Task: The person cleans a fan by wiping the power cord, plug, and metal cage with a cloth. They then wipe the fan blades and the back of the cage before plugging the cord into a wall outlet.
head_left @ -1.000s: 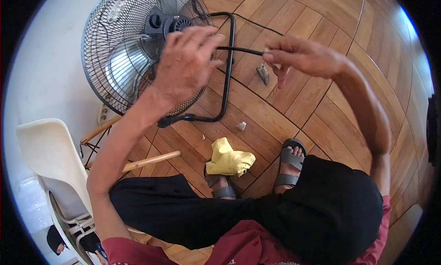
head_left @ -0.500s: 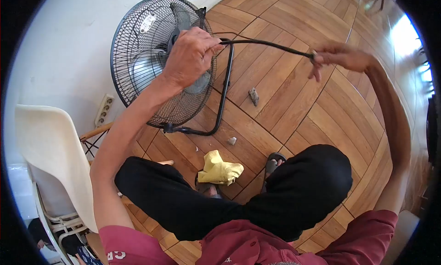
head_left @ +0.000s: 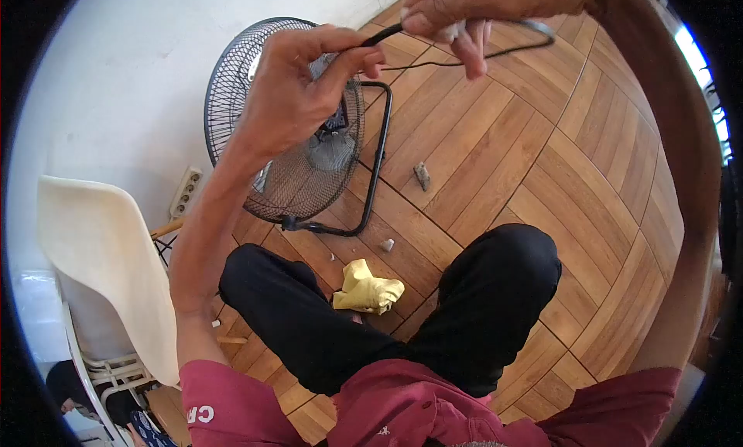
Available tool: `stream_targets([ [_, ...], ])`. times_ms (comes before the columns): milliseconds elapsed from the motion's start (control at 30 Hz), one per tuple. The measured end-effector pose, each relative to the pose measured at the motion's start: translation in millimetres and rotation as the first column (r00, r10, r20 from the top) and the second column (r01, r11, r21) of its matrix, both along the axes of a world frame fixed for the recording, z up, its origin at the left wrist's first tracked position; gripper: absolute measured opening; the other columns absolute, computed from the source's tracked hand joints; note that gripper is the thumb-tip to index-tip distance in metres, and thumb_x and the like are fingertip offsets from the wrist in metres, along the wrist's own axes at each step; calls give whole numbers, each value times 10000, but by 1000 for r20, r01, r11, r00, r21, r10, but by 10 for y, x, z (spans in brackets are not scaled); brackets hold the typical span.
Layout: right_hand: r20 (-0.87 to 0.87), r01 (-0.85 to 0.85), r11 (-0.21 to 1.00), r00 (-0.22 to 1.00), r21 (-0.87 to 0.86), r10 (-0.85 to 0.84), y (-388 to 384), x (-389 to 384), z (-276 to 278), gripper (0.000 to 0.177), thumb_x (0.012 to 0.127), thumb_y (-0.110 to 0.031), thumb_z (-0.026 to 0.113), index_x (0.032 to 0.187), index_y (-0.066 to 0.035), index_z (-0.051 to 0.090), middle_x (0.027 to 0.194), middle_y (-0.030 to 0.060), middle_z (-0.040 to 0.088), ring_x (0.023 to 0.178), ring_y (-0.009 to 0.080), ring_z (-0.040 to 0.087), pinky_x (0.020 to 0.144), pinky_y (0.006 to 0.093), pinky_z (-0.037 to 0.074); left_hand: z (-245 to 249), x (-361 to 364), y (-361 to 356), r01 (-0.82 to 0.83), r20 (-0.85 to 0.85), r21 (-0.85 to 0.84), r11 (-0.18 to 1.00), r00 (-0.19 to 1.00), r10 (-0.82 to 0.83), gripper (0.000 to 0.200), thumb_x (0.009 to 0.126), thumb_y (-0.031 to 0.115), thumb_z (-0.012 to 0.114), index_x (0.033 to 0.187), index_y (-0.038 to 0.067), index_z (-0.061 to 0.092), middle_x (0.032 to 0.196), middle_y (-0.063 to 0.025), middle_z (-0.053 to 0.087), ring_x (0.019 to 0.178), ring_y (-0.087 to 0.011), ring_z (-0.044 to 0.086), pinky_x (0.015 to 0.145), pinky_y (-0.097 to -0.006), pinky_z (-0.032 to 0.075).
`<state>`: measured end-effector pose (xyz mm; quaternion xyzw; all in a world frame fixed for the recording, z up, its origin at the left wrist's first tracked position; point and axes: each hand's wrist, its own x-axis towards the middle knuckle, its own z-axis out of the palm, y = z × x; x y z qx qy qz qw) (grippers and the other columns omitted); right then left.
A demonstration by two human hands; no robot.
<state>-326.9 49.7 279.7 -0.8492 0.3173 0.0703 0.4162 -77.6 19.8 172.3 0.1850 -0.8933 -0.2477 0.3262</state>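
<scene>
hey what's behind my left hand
Behind your left hand is the fan. Its wire guard and black tubular stand show around the hand and forearm, but whatever lies directly behind them is covered, so I can't see it.

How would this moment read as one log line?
left hand: pinching black cord | right hand: pinching same cord | fan: beside wall | yellow cloth: crumpled

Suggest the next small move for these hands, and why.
Probably slide the right hand along the black cord, away from the left hand: both pinch it close together, with a short stretch between them and a loop beyond.
</scene>
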Motion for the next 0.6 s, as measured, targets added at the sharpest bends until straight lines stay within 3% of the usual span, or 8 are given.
stream_targets([
  [100, 28, 121, 985, 992, 121, -125, -63, -110, -186, 447, 1056, -368, 364, 898, -27, 606, 868, 130, 698, 875, 249, 687, 922, 418, 512, -7, 153, -44, -79, -32, -16, 997, 996, 79, 161, 937, 24, 608, 1029, 8, 740, 854, -62, 726, 791, -122, 671, 783, -268, 536],
  [133, 126, 283, 944, 956, -172, -264, 44, -292, -371, 435, 1016, -394, 490, 771, -62, 628, 647, 105, 666, 682, 212, 720, 648, 381, 580, 10, 242, -102, -123, -32, -34, 992, 992, 121, 162, 937, 24, 607, 1027, 8, 741, 848, -64, 728, 789, -121, 672, 781, -268, 536],
  [200, 232, 286, 918, 946, -274, -225, 84, -824, -525, 444, 1008, -437, 481, 815, -66, 630, 669, 112, 668, 686, 236, 720, 672, 384, 581, 39, 395, -231, -205, -38, -63, 977, 978, 203, 165, 937, 24, 605, 1024, 9, 744, 836, -68, 731, 785, -121, 674, 778, -269, 536],
  [367, 294, 243, 966, 933, -86, -208, 434, -1027, -359, 425, 1014, -417, 466, 906, -36, 619, 712, 123, 663, 712, 262, 716, 689, 413, 580, 50, 179, -187, -252, -48, -98, 963, 968, 248, 157, 932, 97, 635, 959, -8, 749, 806, -86, 742, 761, -126, 699, 717, -273, 546],
  [433, 320, 365, 891, 906, -268, -275, 470, -1129, -115, 415, 1017, -398, 468, 919, -22, 615, 727, 126, 662, 713, 262, 712, 709, 427, 587, 79, 67, -246, -235, -93, -103, 966, 970, 226, 162, 933, 102, 633, 948, -10, 749, 792, -86, 741, 750, -126, 702, 710, -272, 548],
  [467, 349, 459, 782, 878, -421, -327, 411, -1236, 12, 412, 1018, -388, 469, 919, -16, 615, 731, 127, 662, 711, 260, 710, 722, 433, 592, 122, 28, -273, -225, -78, -155, 962, 973, 215, 161, 932, 111, 636, 1016, 6, 724, 878, -84, 733, 841, -142, 683, 789, -312, 521],
  [533, 329, 508, 731, 859, -455, -392, 477, -805, 494, 398, 1035, -354, 431, 901, -23, 608, 790, 136, 679, 782, 264, 699, 821, 421, 554, 280, -52, -205, -214, -32, -244, 946, 977, 213, 244, 928, 131, 640, 1152, 39, 674, 1050, -82, 717, 1024, -173, 647, 945, -392, 466],
  [600, 300, 378, 906, 901, -189, -314, 430, -89, 1029, 385, 1048, -315, 400, 872, -36, 598, 839, 154, 696, 849, 276, 691, 896, 397, 511, 545, -64, -42, -120, -7, -299, 947, 992, 124, 424, 917, 160, 650, 1327, 87, 570, 1257, -77, 658, 1227, -192, 554, 1089, -471, 360],
])
